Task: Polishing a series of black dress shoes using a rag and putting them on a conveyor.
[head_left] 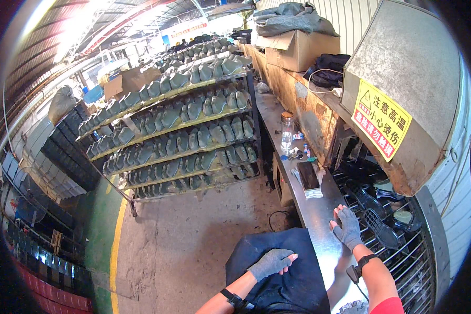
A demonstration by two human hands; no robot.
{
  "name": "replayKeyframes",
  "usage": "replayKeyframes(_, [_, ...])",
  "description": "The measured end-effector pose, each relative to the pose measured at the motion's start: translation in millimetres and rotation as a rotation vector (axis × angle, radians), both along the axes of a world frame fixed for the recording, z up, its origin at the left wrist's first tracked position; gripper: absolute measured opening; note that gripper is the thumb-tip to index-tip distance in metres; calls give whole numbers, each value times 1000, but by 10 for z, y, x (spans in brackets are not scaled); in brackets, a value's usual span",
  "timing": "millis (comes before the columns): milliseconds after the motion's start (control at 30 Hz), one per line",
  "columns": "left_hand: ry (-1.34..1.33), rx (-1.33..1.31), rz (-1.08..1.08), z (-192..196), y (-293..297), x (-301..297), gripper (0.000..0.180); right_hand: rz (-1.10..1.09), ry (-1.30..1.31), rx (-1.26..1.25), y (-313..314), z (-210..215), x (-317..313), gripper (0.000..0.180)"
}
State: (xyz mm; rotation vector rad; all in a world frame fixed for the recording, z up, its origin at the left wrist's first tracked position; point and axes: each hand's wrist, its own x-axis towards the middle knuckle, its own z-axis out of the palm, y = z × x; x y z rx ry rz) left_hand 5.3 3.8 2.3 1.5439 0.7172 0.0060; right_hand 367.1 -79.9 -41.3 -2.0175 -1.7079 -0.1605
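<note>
My left hand (271,262), in a grey fingerless glove, rests flat on the dark cloth (282,272) over my lap, holding nothing. My right hand (347,227), in the same kind of glove, lies with fingers spread on the steel bench edge (314,209), beside the wire conveyor rack (403,246). Black shoe soles (374,222) lie on that rack just right of the hand, coming out from under a large metal hood (403,94). The right hand grips nothing.
A tall wheeled rack (183,131) of grey-green shoe lasts stands to the left on the concrete floor. On the bench lie a phone on paper (309,178), a clear bottle (287,131) and small items. Cardboard boxes (298,47) sit farther back.
</note>
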Motion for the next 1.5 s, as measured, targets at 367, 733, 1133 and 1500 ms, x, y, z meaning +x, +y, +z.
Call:
replayKeyframes(367, [-19,23,-4,-42,-1,-2,48,-6,23,-43,-10,93,-43,63])
replayKeyframes(733, [-7,-9,1,-5,4,-7,48,-7,23,-37,-8,84,-43,62])
replayKeyframes(1133, [-12,-11,3,16,-3,0,48,-6,14,-23,-5,68,-29,62])
replayKeyframes(1500, [-24,-25,14,-33,-5,-5,47,-6,-10,-9,0,51,-24,61])
